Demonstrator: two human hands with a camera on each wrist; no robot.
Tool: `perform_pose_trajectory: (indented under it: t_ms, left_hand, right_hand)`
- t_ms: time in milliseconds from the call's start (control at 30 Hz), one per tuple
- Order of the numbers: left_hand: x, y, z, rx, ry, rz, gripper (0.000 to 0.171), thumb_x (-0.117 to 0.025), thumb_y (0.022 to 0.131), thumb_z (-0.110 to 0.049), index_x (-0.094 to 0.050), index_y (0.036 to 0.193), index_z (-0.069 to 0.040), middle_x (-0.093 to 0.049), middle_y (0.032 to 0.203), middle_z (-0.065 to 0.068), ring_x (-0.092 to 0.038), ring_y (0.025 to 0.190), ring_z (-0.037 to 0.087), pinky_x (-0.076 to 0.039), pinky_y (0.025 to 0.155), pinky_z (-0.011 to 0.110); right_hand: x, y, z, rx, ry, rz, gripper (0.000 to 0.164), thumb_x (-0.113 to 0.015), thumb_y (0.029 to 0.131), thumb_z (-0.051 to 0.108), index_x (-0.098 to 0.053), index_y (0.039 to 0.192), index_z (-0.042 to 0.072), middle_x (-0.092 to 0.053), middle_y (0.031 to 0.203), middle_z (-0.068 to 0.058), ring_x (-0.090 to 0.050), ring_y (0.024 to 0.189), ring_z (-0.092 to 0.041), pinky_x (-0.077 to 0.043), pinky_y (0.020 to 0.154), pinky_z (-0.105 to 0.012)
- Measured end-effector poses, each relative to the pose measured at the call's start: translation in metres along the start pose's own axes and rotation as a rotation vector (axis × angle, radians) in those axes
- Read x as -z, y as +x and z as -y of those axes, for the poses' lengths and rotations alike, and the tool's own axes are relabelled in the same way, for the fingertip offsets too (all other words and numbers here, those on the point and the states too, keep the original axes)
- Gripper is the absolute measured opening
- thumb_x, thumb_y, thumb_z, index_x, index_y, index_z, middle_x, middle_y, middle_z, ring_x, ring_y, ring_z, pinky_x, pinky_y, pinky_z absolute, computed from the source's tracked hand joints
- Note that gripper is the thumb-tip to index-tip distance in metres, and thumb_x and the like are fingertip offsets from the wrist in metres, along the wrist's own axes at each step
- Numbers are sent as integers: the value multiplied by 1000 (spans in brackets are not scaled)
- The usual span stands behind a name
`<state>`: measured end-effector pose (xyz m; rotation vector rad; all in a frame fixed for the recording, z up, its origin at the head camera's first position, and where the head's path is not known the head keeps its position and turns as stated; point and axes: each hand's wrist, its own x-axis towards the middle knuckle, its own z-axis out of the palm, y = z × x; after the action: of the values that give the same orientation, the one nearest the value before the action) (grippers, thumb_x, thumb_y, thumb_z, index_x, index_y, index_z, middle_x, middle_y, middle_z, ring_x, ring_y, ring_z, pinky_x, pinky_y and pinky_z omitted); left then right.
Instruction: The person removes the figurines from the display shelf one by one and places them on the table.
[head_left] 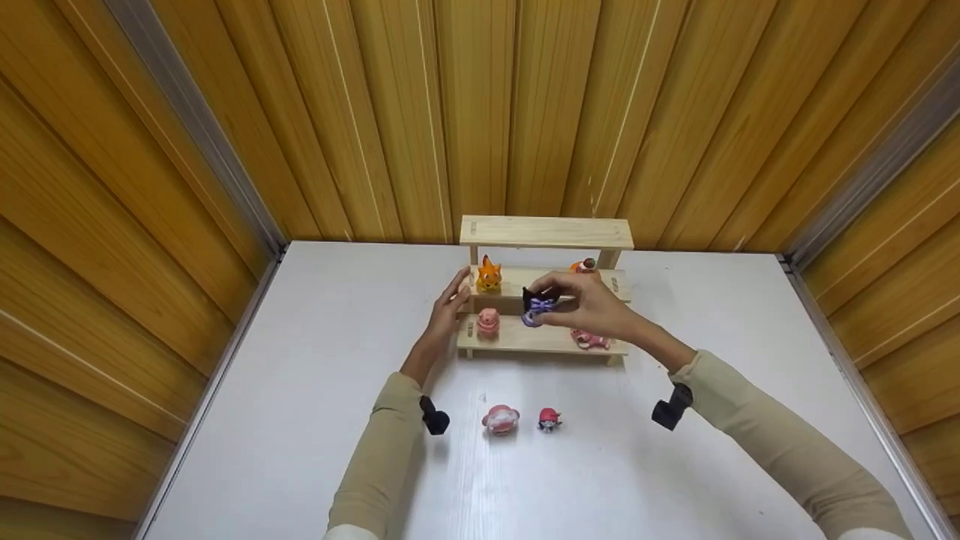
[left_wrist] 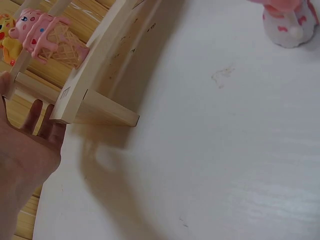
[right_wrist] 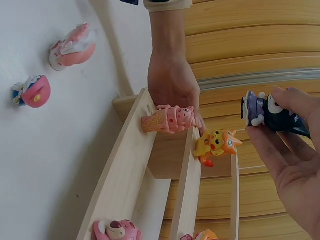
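Carefully pinching the dark figurine (head_left: 540,304), roughly upright, in the right hand (head_left: 589,306) aloft near the wooden shelf (head_left: 525,341), and resting the left hand (head_left: 444,311) unclenched against its left end. Best to grip lightly, hold it level, brace without pushing, and avoid nudging the pink cone figurine (head_left: 488,323).
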<state>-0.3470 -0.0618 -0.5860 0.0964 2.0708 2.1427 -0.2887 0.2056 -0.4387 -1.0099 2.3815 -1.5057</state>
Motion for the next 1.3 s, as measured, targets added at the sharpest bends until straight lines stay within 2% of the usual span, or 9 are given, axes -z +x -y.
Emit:
perform_pose_trajectory:
  t_ms: [133, 233, 400, 500, 700, 867, 1067, 1300]
  left_hand:
    - [0, 0, 2, 3, 11, 3, 55, -39, 111, -35, -27, 163, -22, -24, 170, 11, -36, 148, 42, -29, 120, 60]
    - [1, -1, 2, 0, 16, 4, 55, -41, 111, -37, -29, 163, -24, -25, 170, 10, -37, 148, 41, -30, 120, 59]
    - [3, -2, 1, -22, 18, -10, 54, -42, 110, -40, -32, 162, -28, -25, 170, 10, -38, 148, 39, -32, 119, 57]
    - [3, -2, 1, -17, 14, -18, 54, -41, 110, -39, -32, 162, -28, -26, 170, 9, -38, 148, 39, -32, 119, 56]
    - [-3, -2, 4, -9, 2, -3, 54, -40, 111, -34, -30, 163, -22, -25, 170, 10, -37, 148, 41, -31, 119, 59]
    - [-7, -2, 8, -5, 16, 11, 53, -39, 111, -34, -30, 162, -22, -26, 170, 8, -38, 147, 39, -32, 119, 58]
    - [-4, -3, 5, 5, 13, 0, 53, -39, 111, -34, -30, 163, -25, -26, 170, 8, -36, 149, 40, -29, 121, 59]
    - [-2, 1, 2, 14, 9, -12, 54, -39, 111, -37, -29, 163, -27, -24, 171, 7, -35, 150, 39, -28, 122, 58]
  right_hand:
    - [0, -16, -6, -11, -36, 10, 38, -83, 84, 6, -69, 118, 0, -70, 116, -20, -67, 101, -13, -60, 84, -23]
    - [-1, -25, -10, -18, -50, 8, 39, -85, 83, 8, -69, 119, 1, -71, 115, -18, -67, 101, -10, -59, 85, -24]
    - [-1, -36, -16, -31, -55, -4, 44, -84, 83, 9, -68, 123, 2, -70, 119, -18, -65, 105, -9, -58, 87, -21]
    - [0, -44, -19, -39, -61, -7, 41, -83, 85, 8, -69, 123, 1, -70, 120, -19, -64, 103, -8, -58, 86, -22]
    - [3, -68, -26, -39, -65, -7, 38, -81, 86, 7, -71, 122, 1, -71, 121, -20, -63, 102, -4, -60, 84, -26]
    - [2, -85, -31, -32, -60, -19, 36, -81, 86, 6, -70, 121, 1, -70, 120, -23, -62, 102, 1, -57, 83, -19]
    - [0, -95, -38, -45, -38, -21, 37, -81, 85, 4, -70, 120, 1, -63, 132, -30, -59, 113, 7, -55, 89, -16]
    - [1, -103, -46, -117, -45, 3, 41, -80, 87, 5, -65, 124, -1, -66, 119, -22, -62, 105, 1, -56, 88, -17]
